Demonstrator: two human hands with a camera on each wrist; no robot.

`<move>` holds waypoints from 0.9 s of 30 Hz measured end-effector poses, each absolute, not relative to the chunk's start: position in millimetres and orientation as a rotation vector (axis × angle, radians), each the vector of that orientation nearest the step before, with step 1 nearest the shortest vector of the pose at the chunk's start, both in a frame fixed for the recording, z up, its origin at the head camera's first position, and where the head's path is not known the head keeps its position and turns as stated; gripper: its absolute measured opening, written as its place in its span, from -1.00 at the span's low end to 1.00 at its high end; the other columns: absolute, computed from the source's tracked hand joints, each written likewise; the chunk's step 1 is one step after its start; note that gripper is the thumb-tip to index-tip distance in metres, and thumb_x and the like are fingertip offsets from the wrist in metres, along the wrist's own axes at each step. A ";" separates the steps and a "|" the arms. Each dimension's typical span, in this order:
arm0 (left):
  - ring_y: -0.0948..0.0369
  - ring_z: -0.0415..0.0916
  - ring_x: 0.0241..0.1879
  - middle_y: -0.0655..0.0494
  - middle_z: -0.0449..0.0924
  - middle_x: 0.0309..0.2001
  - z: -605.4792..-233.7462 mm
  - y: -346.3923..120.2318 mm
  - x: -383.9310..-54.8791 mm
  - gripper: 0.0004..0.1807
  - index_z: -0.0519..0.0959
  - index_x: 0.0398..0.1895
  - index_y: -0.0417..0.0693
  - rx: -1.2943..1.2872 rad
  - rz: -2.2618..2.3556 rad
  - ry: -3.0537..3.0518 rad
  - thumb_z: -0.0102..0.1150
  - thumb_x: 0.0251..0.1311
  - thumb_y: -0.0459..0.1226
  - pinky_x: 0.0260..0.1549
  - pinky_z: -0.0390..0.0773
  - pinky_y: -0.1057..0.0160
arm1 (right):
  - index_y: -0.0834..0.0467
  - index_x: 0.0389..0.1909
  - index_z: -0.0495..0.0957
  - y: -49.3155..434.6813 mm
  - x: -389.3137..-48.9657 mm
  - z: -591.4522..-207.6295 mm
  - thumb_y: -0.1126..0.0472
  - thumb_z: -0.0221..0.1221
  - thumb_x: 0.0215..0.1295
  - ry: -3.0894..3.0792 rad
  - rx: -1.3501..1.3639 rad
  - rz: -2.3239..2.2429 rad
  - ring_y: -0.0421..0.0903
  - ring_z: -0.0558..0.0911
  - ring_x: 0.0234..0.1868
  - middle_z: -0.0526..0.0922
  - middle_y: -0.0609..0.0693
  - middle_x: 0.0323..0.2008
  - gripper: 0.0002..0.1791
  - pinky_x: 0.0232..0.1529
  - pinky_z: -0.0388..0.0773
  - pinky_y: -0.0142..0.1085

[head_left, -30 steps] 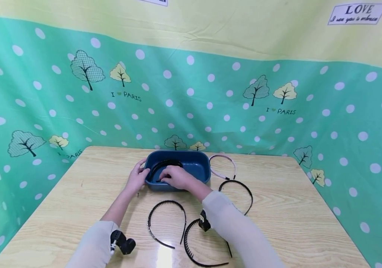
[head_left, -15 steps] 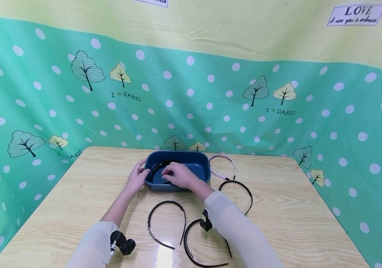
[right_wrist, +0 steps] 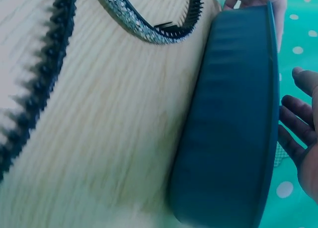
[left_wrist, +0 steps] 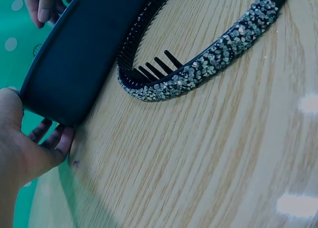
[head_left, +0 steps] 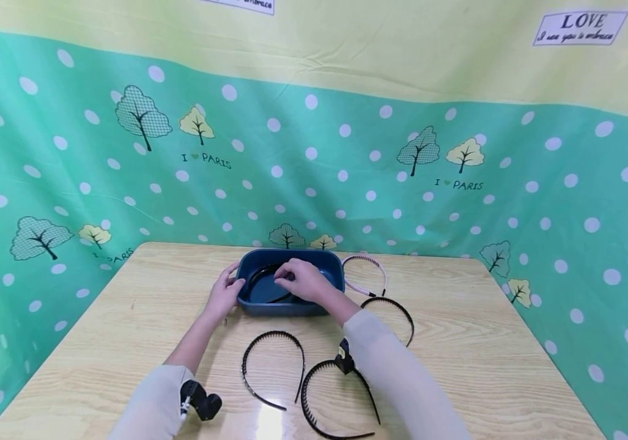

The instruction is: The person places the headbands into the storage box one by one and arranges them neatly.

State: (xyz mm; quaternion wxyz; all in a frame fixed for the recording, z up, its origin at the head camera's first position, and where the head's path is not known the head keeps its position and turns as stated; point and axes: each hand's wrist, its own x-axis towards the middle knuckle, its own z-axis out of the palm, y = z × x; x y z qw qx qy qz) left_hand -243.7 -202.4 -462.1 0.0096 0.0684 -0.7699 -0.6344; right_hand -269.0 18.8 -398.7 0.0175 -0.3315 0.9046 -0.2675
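Note:
My left hand [head_left: 222, 295] grips the left end of a dark blue plastic bin [head_left: 283, 310], its thumb over the rim and fingers against the outer wall, as the left wrist view shows. Inside the bin, toward its left side, lies a black headband [head_left: 253, 280], partly hidden by my right hand [head_left: 304, 281]. That hand hovers over the middle of the bin; the right wrist view shows its fingers [right_wrist: 297, 121] spread apart with nothing between them. Just in front of the bin is a black toothed headband studded with clear stones [left_wrist: 198, 71].
Nearer the front edge lies a black toothed headband [head_left: 305, 397], partly under my right forearm. To the right are another black headband [head_left: 411, 321] and, beside the bin, a pale pink one [head_left: 384, 275] with black tips. A patterned green curtain [head_left: 347, 214] hangs behind the wooden table.
My right hand has let go of the black headband in the bin, risen, and moved slightly right. The left hand stays on the bin's left end.

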 end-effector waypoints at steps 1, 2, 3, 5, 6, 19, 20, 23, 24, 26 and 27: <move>0.01 0.51 -0.12 -0.30 0.29 0.21 -462.2 -202.5 -243.8 -0.43 0.07 0.45 0.09 0.212 -1.978 -2.405 -0.15 0.39 -0.24 -0.40 0.59 0.31 | 0.00 -0.16 0.62 20.4 -269.8 -397.9 0.04 0.13 0.31 2.812 -1.030 -0.838 -0.24 0.53 -0.21 0.56 -0.12 -0.24 -0.80 -0.18 0.50 -0.42; 0.01 0.51 -0.13 -0.30 0.29 0.21 -462.3 -202.6 -243.9 -0.43 0.07 0.45 0.09 0.210 -1.975 -2.406 -0.15 0.39 -0.24 -0.40 0.59 0.31 | 0.01 -0.16 0.62 22.0 -270.7 -397.2 0.05 0.13 0.31 2.815 -1.030 -0.844 -0.23 0.54 -0.22 0.56 -0.12 -0.24 -0.80 -0.19 0.50 -0.41; 0.01 0.51 -0.13 -0.31 0.29 0.21 -462.3 -202.7 -243.9 -0.43 0.07 0.45 0.09 0.207 -1.972 -2.407 -0.15 0.39 -0.24 -0.40 0.59 0.32 | 0.01 -0.16 0.62 23.6 -271.8 -396.6 0.05 0.13 0.31 2.821 -1.030 -0.847 -0.23 0.53 -0.22 0.56 -0.11 -0.24 -0.80 -0.19 0.50 -0.41; 0.01 0.51 -0.12 -0.32 0.29 0.21 -462.7 -202.9 -244.0 -0.43 0.07 0.45 0.08 0.201 -1.963 -2.413 -0.15 0.39 -0.24 -0.40 0.59 0.31 | 0.02 -0.16 0.63 27.0 -273.8 -395.4 0.05 0.14 0.30 2.829 -1.028 -0.862 -0.22 0.53 -0.24 0.57 -0.10 -0.25 -0.80 -0.21 0.50 -0.40; -0.01 0.50 -0.10 -0.32 0.29 0.21 -462.6 -203.1 -244.1 -0.43 0.06 0.45 0.08 0.200 -1.959 -2.416 -0.15 0.39 -0.24 -0.40 0.59 0.31 | 0.03 -0.16 0.63 28.6 -275.0 -395.1 0.06 0.14 0.30 2.834 -1.029 -0.870 -0.22 0.54 -0.25 0.57 -0.10 -0.25 -0.80 -0.22 0.50 -0.40; -0.02 0.51 -0.11 -0.32 0.30 0.20 -462.3 -201.1 -242.5 -0.43 0.08 0.44 0.07 0.208 -1.949 -2.429 -0.14 0.38 -0.24 -0.41 0.58 0.30 | 0.08 -0.18 0.63 52.6 -285.8 -390.5 0.09 0.15 0.30 2.878 -0.976 -0.941 -0.19 0.55 -0.26 0.59 -0.07 -0.27 -0.81 -0.22 0.51 -0.36; -0.02 0.51 -0.12 -0.32 0.30 0.20 -462.0 -200.9 -242.3 -0.43 0.07 0.44 0.07 0.207 -1.951 -2.428 -0.15 0.38 -0.24 -0.42 0.58 0.30 | 0.09 -0.18 0.63 54.4 -286.1 -389.9 0.10 0.15 0.30 2.877 -0.968 -0.954 -0.17 0.55 -0.26 0.60 -0.06 -0.27 -0.81 -0.22 0.52 -0.34; -0.02 0.51 -0.12 -0.31 0.30 0.20 -460.9 -200.8 -242.2 -0.43 0.07 0.44 0.08 0.202 -1.952 -2.425 -0.15 0.39 -0.24 -0.42 0.58 0.31 | 0.14 -0.17 0.63 59.3 -287.5 -389.2 0.13 0.15 0.30 2.875 -0.938 -0.976 -0.15 0.55 -0.25 0.59 -0.02 -0.27 -0.80 -0.22 0.52 -0.33; -0.01 0.51 -0.13 -0.32 0.30 0.19 -460.8 -200.8 -242.1 -0.43 0.06 0.45 0.07 0.195 -1.947 -2.427 -0.16 0.39 -0.25 -0.42 0.58 0.31 | 0.14 -0.16 0.63 60.8 -288.0 -389.2 0.13 0.15 0.30 2.877 -0.925 -0.975 -0.15 0.55 -0.25 0.59 -0.02 -0.27 -0.79 -0.22 0.52 -0.33; 0.01 0.52 -0.14 -0.33 0.29 0.19 -460.7 -200.9 -241.8 -0.42 0.05 0.45 0.05 0.182 -1.945 -2.428 -0.17 0.39 -0.26 -0.42 0.58 0.31 | 0.16 -0.14 0.62 63.8 -289.0 -389.4 0.13 0.14 0.30 2.876 -0.903 -0.979 -0.15 0.54 -0.25 0.58 -0.01 -0.26 -0.78 -0.21 0.52 -0.34; 0.02 0.52 -0.15 -0.33 0.29 0.19 -460.7 -200.9 -241.7 -0.42 0.05 0.45 0.04 0.179 -1.945 -2.427 -0.17 0.39 -0.26 -0.42 0.58 0.31 | 0.15 -0.14 0.62 65.2 -289.5 -389.6 0.13 0.14 0.30 2.877 -0.893 -0.979 -0.15 0.54 -0.25 0.58 -0.02 -0.26 -0.78 -0.21 0.52 -0.34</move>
